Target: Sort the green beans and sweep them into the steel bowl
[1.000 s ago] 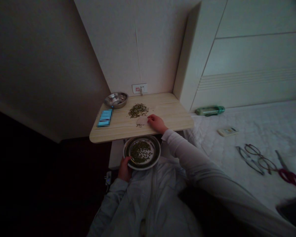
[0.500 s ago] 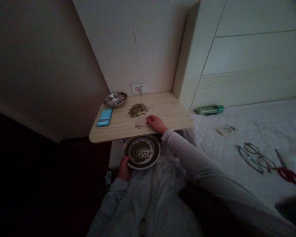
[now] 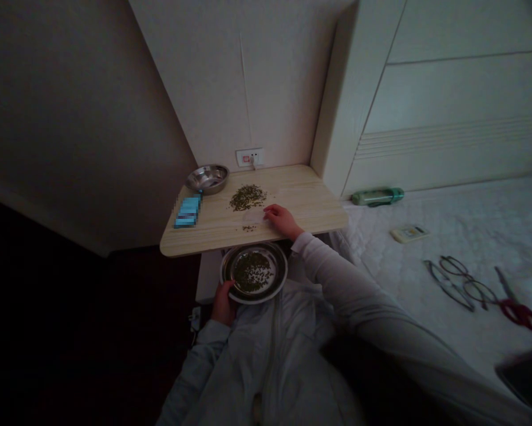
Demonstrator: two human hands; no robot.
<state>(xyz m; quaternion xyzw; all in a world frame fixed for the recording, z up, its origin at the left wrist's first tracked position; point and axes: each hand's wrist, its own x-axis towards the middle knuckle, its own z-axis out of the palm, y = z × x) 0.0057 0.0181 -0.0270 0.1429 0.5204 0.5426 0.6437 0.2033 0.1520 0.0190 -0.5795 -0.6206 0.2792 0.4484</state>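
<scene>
My left hand (image 3: 223, 305) grips the near-left rim of a round metal plate (image 3: 280, 289), held just below the table's front edge. Small green-brown pieces (image 3: 253, 271), perhaps dried herb or tea, are spread in the plate. On the table, my right hand (image 3: 282, 220) has its fingers closed on a thin, see-through flat piece (image 3: 255, 218), possibly a plastic card. The piece lies between a larger heap of the same bits (image 3: 248, 197) and a small scatter (image 3: 248, 228) nearer the front edge.
The small wooden table (image 3: 305, 204) also carries a metal bowl (image 3: 208, 178) and a blurred-out blue phone screen (image 3: 188, 211). Behind it is a wall socket (image 3: 250, 157). On the bed at right lie a green bottle (image 3: 376, 197), a pale device (image 3: 409, 233), glasses (image 3: 477, 291) and red-handled scissors (image 3: 521, 313).
The see-through piece has shifted slightly away from the front edge, leaving the small scatter in front of it. My right hand barely moved; my left hand still holds the plate.
</scene>
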